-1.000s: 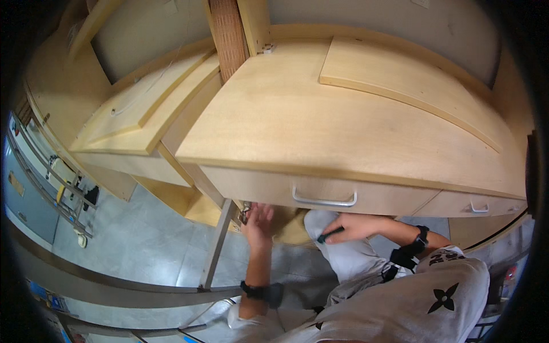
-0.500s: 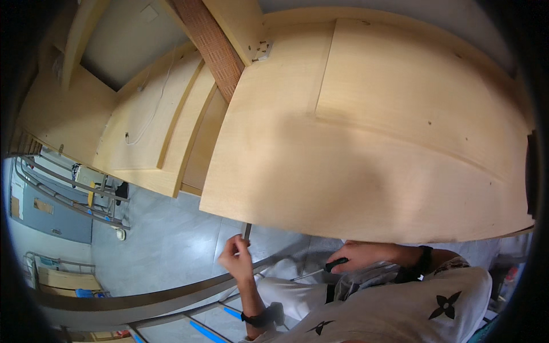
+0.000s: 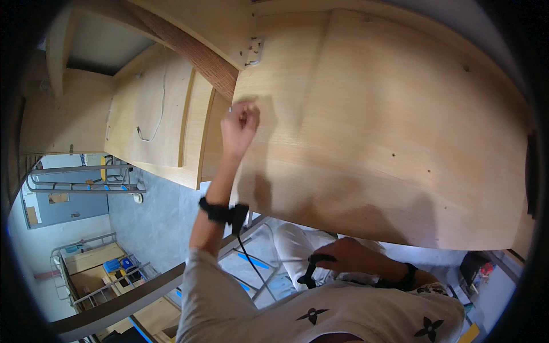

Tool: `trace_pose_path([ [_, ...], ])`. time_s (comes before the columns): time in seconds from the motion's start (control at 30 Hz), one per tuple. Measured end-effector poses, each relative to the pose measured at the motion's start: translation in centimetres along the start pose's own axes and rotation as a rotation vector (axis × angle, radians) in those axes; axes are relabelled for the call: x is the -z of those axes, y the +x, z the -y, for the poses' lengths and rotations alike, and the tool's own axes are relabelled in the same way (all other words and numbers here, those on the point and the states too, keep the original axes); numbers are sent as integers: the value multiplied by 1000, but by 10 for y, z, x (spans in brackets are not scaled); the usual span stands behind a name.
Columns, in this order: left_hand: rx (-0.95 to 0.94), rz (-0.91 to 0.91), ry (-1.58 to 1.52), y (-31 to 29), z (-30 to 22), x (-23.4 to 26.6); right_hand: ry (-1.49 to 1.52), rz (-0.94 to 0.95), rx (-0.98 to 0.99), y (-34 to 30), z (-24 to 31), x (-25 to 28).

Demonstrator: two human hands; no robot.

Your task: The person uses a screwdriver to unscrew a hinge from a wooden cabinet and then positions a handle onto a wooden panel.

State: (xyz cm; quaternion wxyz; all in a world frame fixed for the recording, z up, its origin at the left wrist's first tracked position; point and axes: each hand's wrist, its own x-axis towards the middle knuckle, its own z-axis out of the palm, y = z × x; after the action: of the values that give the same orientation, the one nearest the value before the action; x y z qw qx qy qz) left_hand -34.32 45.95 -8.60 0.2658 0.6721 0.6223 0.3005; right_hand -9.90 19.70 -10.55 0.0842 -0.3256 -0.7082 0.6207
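My left hand (image 3: 240, 127) is raised over the left part of a pale wooden panel (image 3: 343, 143), its fingers curled together. A tiny light-coloured bit shows at the fingertips, too blurred to name. Just beyond that hand, a small whitish bracket (image 3: 257, 51) and several small screws lie by the foot of an upright board (image 3: 200, 26). Low in front of my body, below the panel's near edge, my right hand (image 3: 347, 255) is closed around a screwdriver (image 3: 323, 259) with a black handle. Its thin shaft points left and is blurred.
A reddish-brown woven-textured strip (image 3: 197, 52) slants down to the panel's left corner. Farther left is another wooden unit (image 3: 151, 114) with a white cable (image 3: 162, 108). A metal rail (image 3: 128, 297) runs below my left arm. At the lower left stands a bunk bed (image 3: 94, 260).
My left hand has risen from below the panel's near edge to above its far left part. My right hand stays low with the screwdriver. The view has shifted slightly.
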Motion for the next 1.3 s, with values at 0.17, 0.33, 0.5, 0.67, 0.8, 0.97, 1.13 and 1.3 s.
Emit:
trace_pose_path([
  [0.17, -479, -285, 540, 98, 2, -42, 158, -220, -180, -53, 39, 37],
  [0.33, -139, -166, 561, 132, 19, -53, 172, -575, -257, -98, 53, 69],
  [0.5, -204, -275, 505, 119, 21, -53, 55, -1242, -598, -163, 12, 99],
  [0.67, -309, -468, 313, 87, 0, -29, -253, -1749, -561, -254, -79, 142],
  [0.8, -78, -296, -11, 52, -4, -22, -691, -1611, -892, -296, -140, 158],
  [0.97, -33, -164, -217, -46, -36, -15, -670, -1561, -1083, -288, -143, 174],
  [1.13, 210, 0, -576, -161, -63, -18, -897, -1635, -1289, -250, -86, 190],
  [1.3, 486, 241, -1031, -235, -136, 7, 645, -1148, -246, -182, -52, 179],
])
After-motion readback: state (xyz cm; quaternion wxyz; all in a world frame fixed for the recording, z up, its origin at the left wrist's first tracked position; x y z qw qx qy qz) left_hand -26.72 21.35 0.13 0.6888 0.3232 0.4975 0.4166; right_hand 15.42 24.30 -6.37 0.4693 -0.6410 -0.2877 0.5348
